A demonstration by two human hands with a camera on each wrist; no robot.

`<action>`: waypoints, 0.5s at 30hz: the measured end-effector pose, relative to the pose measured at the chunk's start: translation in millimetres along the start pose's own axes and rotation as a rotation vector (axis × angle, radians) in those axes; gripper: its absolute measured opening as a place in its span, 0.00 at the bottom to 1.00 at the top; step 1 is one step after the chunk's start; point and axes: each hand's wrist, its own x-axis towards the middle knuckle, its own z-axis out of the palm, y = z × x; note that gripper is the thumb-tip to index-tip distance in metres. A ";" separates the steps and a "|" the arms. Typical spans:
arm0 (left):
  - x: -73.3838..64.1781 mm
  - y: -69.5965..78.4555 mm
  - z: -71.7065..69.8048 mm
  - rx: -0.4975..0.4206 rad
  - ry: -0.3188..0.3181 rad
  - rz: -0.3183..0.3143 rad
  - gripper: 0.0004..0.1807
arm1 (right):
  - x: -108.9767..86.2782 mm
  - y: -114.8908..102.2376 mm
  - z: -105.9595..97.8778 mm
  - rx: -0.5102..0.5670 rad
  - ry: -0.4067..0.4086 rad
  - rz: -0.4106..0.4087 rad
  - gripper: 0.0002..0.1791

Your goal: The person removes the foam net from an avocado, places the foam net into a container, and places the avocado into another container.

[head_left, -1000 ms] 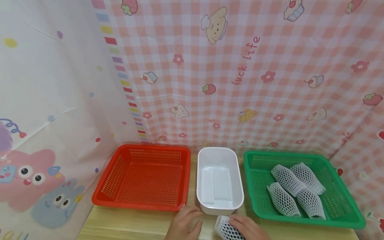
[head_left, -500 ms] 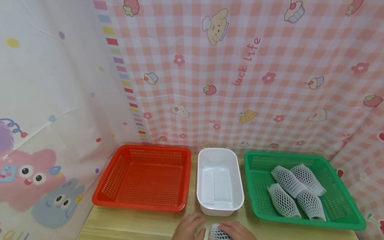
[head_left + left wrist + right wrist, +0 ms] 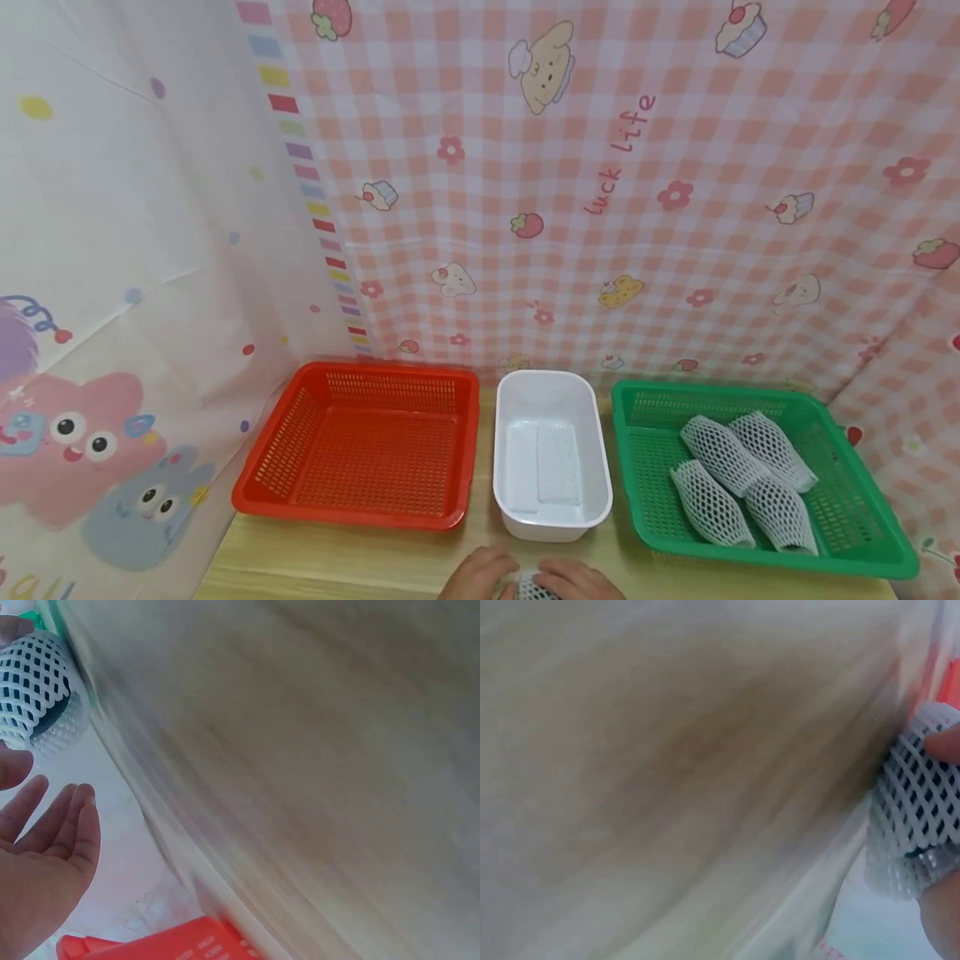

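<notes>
Right hand [image 3: 579,581] is gripping a white foam-net sleeve [image 3: 34,682], finger and thumb on opposite sides; a dark object [image 3: 51,718] is showing inside near its open end. Left hand [image 3: 480,574] is standing just beside, fingers loosely bent, holding nothing visible; contact with the net, cannot tell. Likeliest trouble, I judge: the object slipping from that end onto the surface [image 3: 360,562], squeezed or tipped while the left hand is giving no support. Fingertips catching in the mesh could be stretching or tearing it. White tub [image 3: 551,528] is sitting just beyond both hands; a careless forward reach could be knocking it.
</notes>
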 end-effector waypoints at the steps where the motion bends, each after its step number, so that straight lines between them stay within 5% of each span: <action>1: 0.2 -0.4 0.5 0.006 0.002 0.015 0.08 | 0.2 0.8 0.1 0.003 -0.007 0.007 0.28; 8: 0.2 -4.1 1.7 0.009 0.001 0.064 0.08 | -1.9 9.3 -1.0 0.061 -0.001 0.033 0.29; 15: 2.4 0.3 -6.7 -0.062 -0.161 -0.087 0.05 | -10.8 17.1 -13.9 0.151 -0.057 0.074 0.29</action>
